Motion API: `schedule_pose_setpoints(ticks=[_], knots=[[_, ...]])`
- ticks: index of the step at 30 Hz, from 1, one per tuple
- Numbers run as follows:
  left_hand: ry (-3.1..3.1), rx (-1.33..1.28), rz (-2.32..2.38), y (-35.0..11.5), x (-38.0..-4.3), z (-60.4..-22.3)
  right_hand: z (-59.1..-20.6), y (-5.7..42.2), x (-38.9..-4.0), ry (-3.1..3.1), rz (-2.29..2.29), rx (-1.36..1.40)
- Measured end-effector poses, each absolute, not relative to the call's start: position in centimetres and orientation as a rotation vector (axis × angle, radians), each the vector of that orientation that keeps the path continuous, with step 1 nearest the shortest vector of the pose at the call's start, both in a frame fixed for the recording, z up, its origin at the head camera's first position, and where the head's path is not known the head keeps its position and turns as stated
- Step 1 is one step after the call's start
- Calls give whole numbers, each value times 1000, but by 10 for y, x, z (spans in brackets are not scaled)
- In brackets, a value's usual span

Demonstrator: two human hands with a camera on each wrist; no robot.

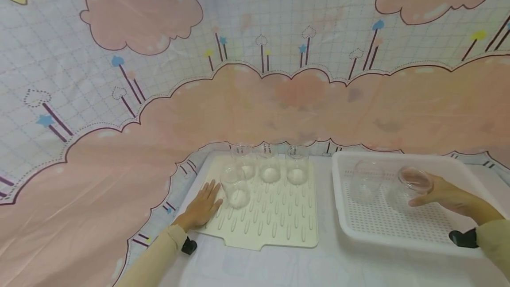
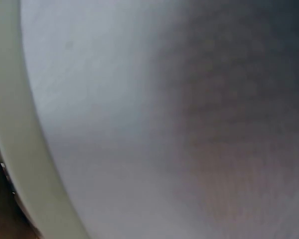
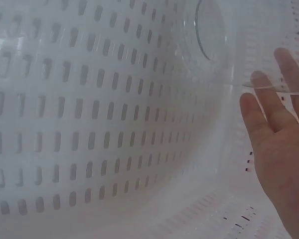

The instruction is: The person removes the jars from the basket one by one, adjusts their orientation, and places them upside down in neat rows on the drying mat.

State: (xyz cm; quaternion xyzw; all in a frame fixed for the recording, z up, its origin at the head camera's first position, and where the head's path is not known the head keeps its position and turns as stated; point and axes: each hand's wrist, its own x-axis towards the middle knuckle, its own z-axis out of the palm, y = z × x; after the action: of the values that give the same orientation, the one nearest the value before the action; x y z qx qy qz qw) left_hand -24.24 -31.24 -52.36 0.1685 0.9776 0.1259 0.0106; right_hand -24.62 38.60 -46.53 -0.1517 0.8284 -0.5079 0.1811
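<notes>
My right hand (image 1: 446,194) is around the upper part of a clear glass (image 1: 400,196) in the white perforated basket (image 1: 343,216), thumb on the near side, fingers behind the rim. In the right wrist view, the fingers (image 3: 271,107) overlap the glass's clear rim. A second clear glass (image 1: 366,187) stands to its left in the basket. My left hand (image 1: 205,203) lies flat with fingers spread on the left edge of the cream draining mat (image 1: 275,216). Just right of those fingertips stands another clear glass (image 1: 237,191).
Three more clear glasses form a row along the back of the mat, the rightmost glass (image 1: 297,169) among them. Mat and basket sit side by side on a white-covered table (image 1: 279,269). A patterned cloth (image 1: 279,105) hangs behind.
</notes>
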Motion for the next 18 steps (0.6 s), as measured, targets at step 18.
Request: schedule_pose_setpoints(ticks=[18], knots=[[3002,462,366,-315,-244,-521,-451,385,-242,2457,-1389,-360]])
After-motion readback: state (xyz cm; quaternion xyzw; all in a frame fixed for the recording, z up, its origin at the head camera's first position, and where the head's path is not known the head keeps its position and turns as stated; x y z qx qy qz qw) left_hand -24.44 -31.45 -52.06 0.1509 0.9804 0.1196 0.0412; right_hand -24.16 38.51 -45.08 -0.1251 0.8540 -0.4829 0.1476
